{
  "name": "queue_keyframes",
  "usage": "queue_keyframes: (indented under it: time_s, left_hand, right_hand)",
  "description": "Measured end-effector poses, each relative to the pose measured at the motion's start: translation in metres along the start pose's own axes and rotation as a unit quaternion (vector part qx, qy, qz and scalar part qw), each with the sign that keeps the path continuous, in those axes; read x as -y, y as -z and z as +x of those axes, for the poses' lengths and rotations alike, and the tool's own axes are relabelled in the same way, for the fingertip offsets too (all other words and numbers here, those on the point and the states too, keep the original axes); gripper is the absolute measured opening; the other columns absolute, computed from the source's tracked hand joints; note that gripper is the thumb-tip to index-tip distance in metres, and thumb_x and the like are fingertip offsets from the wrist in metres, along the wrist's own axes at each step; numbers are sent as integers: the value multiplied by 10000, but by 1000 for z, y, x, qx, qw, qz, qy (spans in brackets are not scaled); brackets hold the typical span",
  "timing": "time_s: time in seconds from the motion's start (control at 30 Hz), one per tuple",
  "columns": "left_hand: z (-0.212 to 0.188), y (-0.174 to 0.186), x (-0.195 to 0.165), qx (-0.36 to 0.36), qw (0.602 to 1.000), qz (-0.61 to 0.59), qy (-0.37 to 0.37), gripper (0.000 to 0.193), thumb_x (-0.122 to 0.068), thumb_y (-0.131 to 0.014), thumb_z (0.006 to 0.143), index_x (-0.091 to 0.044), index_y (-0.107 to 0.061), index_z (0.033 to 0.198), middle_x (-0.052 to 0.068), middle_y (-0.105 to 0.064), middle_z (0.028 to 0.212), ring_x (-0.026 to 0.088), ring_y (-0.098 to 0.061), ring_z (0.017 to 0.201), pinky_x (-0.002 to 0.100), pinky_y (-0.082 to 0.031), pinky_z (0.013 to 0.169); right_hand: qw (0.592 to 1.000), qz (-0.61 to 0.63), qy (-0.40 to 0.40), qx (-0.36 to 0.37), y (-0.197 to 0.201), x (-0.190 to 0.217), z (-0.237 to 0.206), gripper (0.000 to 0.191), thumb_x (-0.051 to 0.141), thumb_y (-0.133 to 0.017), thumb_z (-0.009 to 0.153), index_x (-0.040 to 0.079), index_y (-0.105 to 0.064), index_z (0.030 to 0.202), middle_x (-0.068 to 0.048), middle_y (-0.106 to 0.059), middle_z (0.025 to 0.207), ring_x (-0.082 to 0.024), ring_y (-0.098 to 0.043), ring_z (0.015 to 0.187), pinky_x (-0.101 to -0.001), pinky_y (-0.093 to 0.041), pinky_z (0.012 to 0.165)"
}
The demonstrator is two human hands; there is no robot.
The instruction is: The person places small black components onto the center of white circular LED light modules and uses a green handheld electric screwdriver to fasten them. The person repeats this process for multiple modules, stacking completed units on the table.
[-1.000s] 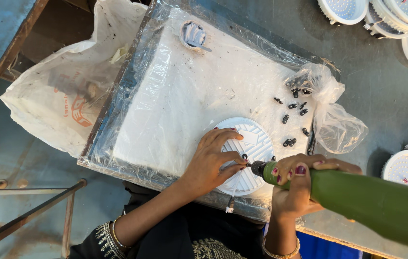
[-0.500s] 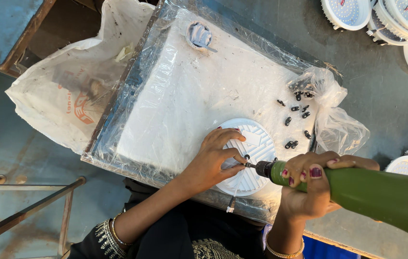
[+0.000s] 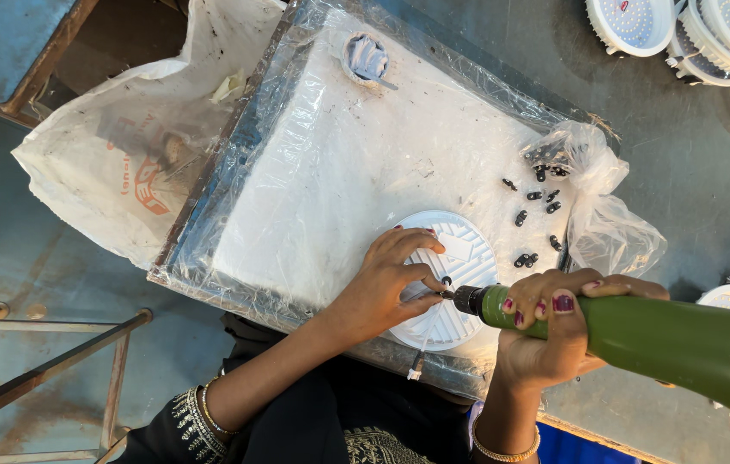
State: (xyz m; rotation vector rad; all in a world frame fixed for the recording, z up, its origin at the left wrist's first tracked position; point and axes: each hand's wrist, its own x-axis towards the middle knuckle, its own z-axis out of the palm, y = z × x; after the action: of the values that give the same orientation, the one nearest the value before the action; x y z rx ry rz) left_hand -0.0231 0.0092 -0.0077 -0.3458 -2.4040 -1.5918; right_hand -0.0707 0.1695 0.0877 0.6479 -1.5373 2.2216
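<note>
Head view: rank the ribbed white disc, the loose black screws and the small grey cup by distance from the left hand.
From the left hand:
1. Ribbed white disc, under its fingers.
2. Loose black screws, up and to the right.
3. Small grey cup, at the slab's far edge.
</note>
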Motion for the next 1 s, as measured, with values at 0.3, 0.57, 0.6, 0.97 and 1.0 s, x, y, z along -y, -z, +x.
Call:
queue_keyframes:
  time_s: [0.3, 0.57, 0.6, 0.97, 1.0]
  left_hand:
    - [-2, -1, 2, 1, 1000, -7, 3, 117, -226, -798, 855, -127, -742, 881, 55, -537, 1406, 275, -379, 1480, 549, -186, 1278]
    - [-1, 6, 3, -7, 999, -47, -6, 57, -147, -761, 864, -121, -753, 915, 65, -544, 1420, 291, -397, 1476, 534, -214, 1268]
    - [-1, 7, 3, -8, 998, -57, -9, 69, -119, -745, 873, -120, -762, 940, 69, -545, 1423, 293, -402, 1473, 533, -216, 1265]
    - [-6, 0, -1, -93, 994, -47, 32, 492, 84, -522, 948, -70, -540, 1415, 159, -465, 1542, 387, -417, 1466, 487, -352, 1217]
    - [-6, 0, 0, -93, 995, -37, 28, 494, 81, -519, 950, -64, -528, 1422, 161, -464, 1541, 388, -421, 1463, 488, -351, 1220]
  right_hand:
    - [998, -21, 19, -60, -3, -5, -14, 342, -76, -527, 1021, 29, -359, 1301, -92, -450, 795, -123, -415, 487, -277, -438, 456]
    - [995, -50, 11, -81, -4, -14, -17, 525, -50, -523, 949, 92, -343, 1421, -115, -465, 770, -113, -398, 455, -245, -419, 419]
    - [995, -51, 9, -82, -2, -14, -16, 465, -49, -527, 936, 72, -350, 1349, -118, -463, 752, -117, -397, 444, -260, -415, 426]
    - [998, -58, 17, -9, -1, -15, -16, 303, -58, -531, 969, 49, -373, 1205, -102, -460, 774, -122, -371, 423, -280, -377, 430]
    - [999, -45, 8, -7, -3, -12, -16, 290, -67, -539, 980, 39, -374, 1194, -102, -459, 776, -119, -367, 422, -286, -379, 436]
